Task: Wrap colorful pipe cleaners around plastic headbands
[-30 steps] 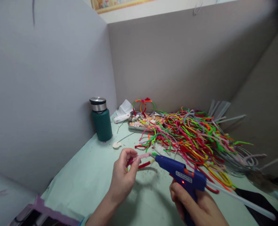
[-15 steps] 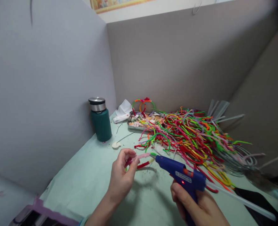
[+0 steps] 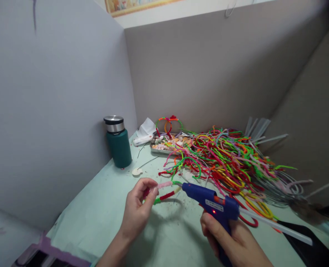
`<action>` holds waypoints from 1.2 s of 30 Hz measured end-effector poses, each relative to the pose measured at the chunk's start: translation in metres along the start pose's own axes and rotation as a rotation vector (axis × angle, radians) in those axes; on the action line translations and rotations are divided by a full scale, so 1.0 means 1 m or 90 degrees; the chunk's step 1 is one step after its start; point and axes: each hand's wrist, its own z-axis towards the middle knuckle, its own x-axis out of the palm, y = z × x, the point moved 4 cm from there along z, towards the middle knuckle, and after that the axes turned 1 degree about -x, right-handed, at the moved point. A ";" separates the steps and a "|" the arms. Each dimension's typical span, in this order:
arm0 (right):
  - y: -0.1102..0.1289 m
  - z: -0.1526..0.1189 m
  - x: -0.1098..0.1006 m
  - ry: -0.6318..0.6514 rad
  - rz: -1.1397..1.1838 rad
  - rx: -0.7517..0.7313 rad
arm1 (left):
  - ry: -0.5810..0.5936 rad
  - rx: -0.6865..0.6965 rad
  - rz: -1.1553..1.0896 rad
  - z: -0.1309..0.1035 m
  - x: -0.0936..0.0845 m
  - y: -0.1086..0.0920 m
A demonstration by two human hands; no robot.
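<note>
Between the thumb and fingers of my left hand [image 3: 140, 202] is a bent ring of pipe cleaner [image 3: 167, 195] in pink, green and dark red sections. My right hand [image 3: 228, 237] grips the handle of a blue hot glue gun [image 3: 211, 202], whose small red light is lit. The gun's nozzle points left at the green part of the ring; whether the tip touches it, I cannot tell. A long translucent glue stick [image 3: 278, 227] sticks out of the gun's back end. My left fingers partly hide the ring's left side.
A big heap of colourful pipe cleaners [image 3: 222, 159] spreads over the right. Behind are a metal tray [image 3: 164, 151] of small decorations, finished-looking rings [image 3: 168, 124] and white tissue [image 3: 147, 128]. A green bottle [image 3: 119, 148] stands left, near a white disc on a wire [image 3: 137, 171]. Grey panels enclose the table.
My left hand has moved slightly left and down with the pipe cleaner ring, showing more of its green and red lower part. The glue gun has shifted a little left.
</note>
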 end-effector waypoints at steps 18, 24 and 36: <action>-0.003 0.005 0.001 0.044 0.045 0.006 | 0.001 -0.020 -0.061 -0.001 -0.005 0.006; 0.001 0.005 -0.003 0.029 0.042 0.006 | -0.005 -0.027 -0.117 0.001 -0.010 0.013; 0.001 0.006 -0.006 0.048 0.104 0.011 | -0.021 -0.084 -0.233 0.006 -0.014 0.020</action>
